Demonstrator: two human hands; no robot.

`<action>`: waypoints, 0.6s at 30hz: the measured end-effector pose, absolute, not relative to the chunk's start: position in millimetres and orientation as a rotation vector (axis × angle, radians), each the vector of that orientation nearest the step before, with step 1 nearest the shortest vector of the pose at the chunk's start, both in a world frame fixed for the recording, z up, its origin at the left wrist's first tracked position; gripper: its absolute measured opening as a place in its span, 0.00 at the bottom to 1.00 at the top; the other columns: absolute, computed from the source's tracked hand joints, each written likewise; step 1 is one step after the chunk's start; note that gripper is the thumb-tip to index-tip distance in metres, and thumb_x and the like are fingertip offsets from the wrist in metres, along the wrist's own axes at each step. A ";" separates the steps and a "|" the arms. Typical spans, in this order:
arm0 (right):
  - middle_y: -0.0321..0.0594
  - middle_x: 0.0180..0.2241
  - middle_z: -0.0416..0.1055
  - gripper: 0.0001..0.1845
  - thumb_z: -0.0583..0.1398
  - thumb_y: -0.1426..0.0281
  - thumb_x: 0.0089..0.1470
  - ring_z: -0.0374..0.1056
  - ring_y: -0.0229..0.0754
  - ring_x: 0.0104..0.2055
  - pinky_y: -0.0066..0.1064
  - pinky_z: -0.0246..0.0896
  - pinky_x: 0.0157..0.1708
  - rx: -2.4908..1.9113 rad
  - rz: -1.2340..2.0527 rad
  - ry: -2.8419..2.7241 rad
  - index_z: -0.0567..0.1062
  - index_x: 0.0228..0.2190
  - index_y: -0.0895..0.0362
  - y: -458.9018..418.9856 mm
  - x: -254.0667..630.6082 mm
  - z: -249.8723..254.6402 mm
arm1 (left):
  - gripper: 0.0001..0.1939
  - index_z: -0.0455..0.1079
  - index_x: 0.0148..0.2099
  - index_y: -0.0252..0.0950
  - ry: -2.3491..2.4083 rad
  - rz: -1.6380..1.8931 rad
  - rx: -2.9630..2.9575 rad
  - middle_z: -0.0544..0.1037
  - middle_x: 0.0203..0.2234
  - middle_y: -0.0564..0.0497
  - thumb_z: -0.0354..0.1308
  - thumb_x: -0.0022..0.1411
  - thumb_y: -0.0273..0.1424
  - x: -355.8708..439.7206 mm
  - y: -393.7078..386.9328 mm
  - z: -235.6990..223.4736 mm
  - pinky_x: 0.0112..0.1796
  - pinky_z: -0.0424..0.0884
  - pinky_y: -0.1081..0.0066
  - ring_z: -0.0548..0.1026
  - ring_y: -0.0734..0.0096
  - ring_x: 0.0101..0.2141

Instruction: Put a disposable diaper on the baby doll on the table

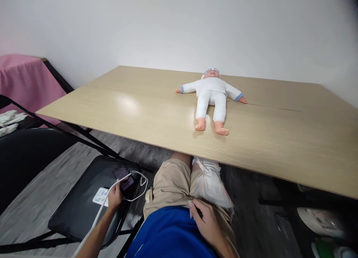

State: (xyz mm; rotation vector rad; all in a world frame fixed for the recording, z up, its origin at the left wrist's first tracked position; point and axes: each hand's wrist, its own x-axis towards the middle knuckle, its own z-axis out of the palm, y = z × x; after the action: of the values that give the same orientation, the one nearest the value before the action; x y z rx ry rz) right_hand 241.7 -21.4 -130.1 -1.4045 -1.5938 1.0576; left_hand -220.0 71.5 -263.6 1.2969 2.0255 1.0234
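Observation:
My left hand (pixel 115 196) is low at the left, above a black folding chair seat. Its fingers are closed around the edge of a phone (pixel 127 181) with a dark purple screen, partly blurred out. A white cable (pixel 104 204) runs past this hand and loops beyond the phone. My right hand (pixel 205 217) rests on my lap by the hem of a blue shirt, fingers loosely bent and apart, nothing visible in them. Just beyond it, a crumpled, thin white wrapping (pixel 211 179) lies over my thigh. On the table, a baby doll (pixel 212 96) in white clothes and cap lies face up, arms spread.
The wooden table (pixel 145 112) spans the view before a white wall. The black chair seat (pixel 72 209) at left carries a white label (pixel 100 197). Pink cloth (pixel 30 82) hangs at far left, with white fabric (pixel 11 118) below. A white rounded object (pixel 319 220) is under the table at right.

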 end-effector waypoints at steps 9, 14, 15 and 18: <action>0.33 0.25 0.69 0.27 0.52 0.59 0.79 0.69 0.38 0.30 0.29 0.60 0.37 -1.417 1.075 -1.589 0.68 0.26 0.52 -21.9 242.0 -131.4 | 0.48 0.85 0.48 0.36 2.031 0.994 1.297 0.89 0.45 0.39 0.39 0.70 0.70 -218.6 72.6 -261.0 0.56 0.79 0.50 0.84 0.43 0.51; 0.32 0.25 0.69 0.27 0.52 0.59 0.79 0.69 0.38 0.29 0.28 0.60 0.37 -1.418 1.070 -1.590 0.67 0.26 0.52 -21.7 241.8 -131.2 | 0.49 0.85 0.48 0.35 2.053 0.966 1.293 0.88 0.39 0.40 0.39 0.70 0.71 -220.0 73.1 -259.9 0.56 0.79 0.50 0.84 0.42 0.51; 0.32 0.25 0.69 0.27 0.52 0.59 0.79 0.69 0.38 0.29 0.28 0.60 0.37 -1.416 1.070 -1.588 0.67 0.25 0.52 -21.7 241.7 -130.9 | 0.49 0.86 0.48 0.35 2.060 0.960 1.289 0.88 0.37 0.41 0.39 0.70 0.71 -220.1 73.1 -259.8 0.56 0.79 0.50 0.84 0.42 0.50; 0.32 0.25 0.69 0.27 0.52 0.59 0.79 0.69 0.38 0.30 0.28 0.60 0.37 -1.413 1.071 -1.590 0.67 0.26 0.52 -21.9 241.6 -129.8 | 0.47 0.86 0.48 0.35 2.045 0.976 1.303 0.86 0.32 0.43 0.39 0.71 0.69 -219.9 72.6 -259.8 0.55 0.80 0.51 0.85 0.44 0.48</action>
State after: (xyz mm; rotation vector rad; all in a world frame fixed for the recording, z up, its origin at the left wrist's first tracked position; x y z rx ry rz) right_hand 241.6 -21.9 -129.8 -1.4127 -1.5900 1.0707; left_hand -219.9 72.6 -259.8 1.3025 2.0446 0.9762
